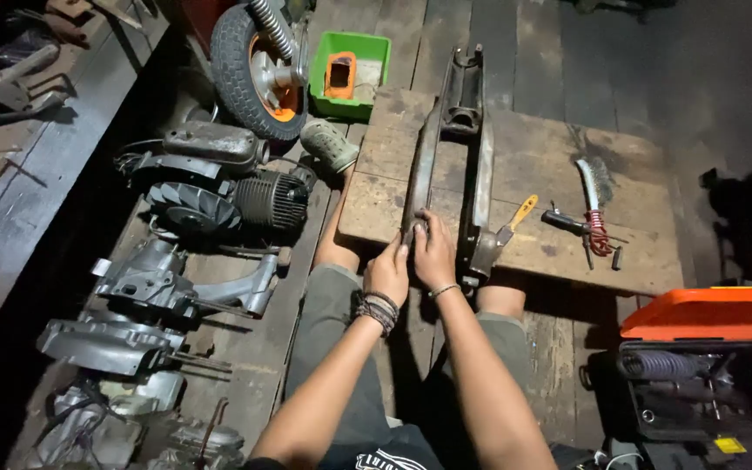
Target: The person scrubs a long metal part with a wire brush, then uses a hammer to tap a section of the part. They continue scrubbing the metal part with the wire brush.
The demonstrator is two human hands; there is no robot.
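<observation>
A repair workshop, rough and dim, judging by the low wooden work board (pixel 533 165): greasy engine parts (pixel 219 187) laid out left of it, wheel (pixel 258 65) beyond those, wire brush (pixel 592 187) on top, open orange toolbox (pixel 707 365) to its right.

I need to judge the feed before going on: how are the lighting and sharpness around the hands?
Head view: the light falls on the wooden board and both hands, left hand and right hand, sharp on the metal frame; the corners go dark, and the open toolbox sits in shadow.
</observation>
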